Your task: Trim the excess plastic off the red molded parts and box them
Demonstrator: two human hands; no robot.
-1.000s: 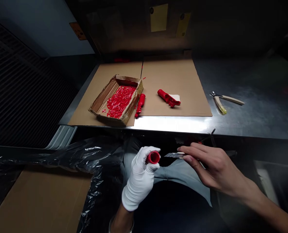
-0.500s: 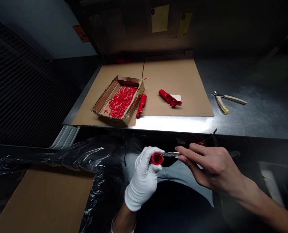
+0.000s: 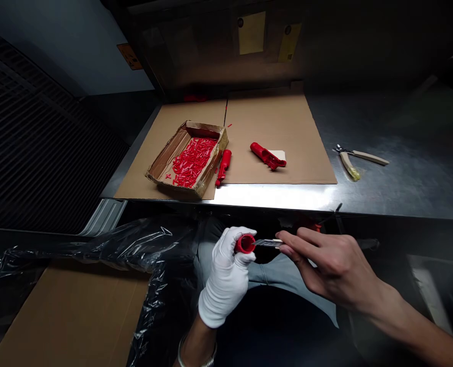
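Observation:
My left hand (image 3: 226,275), in a white glove, is closed round a red plastic tube-shaped part (image 3: 245,243), its round open end facing me. My bare right hand (image 3: 325,260) pinches a utility knife (image 3: 268,243) between thumb and fingers. The blade points left, and its tip is at the rim of the red part; whether it touches cannot be made out. Both hands are above my lap, in front of the table edge. Two similar red parts lie on the table: one (image 3: 267,156) on the cardboard, the other (image 3: 223,167) against a cardboard box.
The shallow cardboard box (image 3: 161,186) holds many small red plastic pieces. Cardboard sheets (image 3: 272,112) cover part of the metal table (image 3: 413,188). Nippers (image 3: 358,157) lie open at the right. A plastic-lined carton (image 3: 77,311) stands at lower left.
The left hand has raised the red part slightly and turned it a little. The knife stays at its rim, and the right hand has barely moved.

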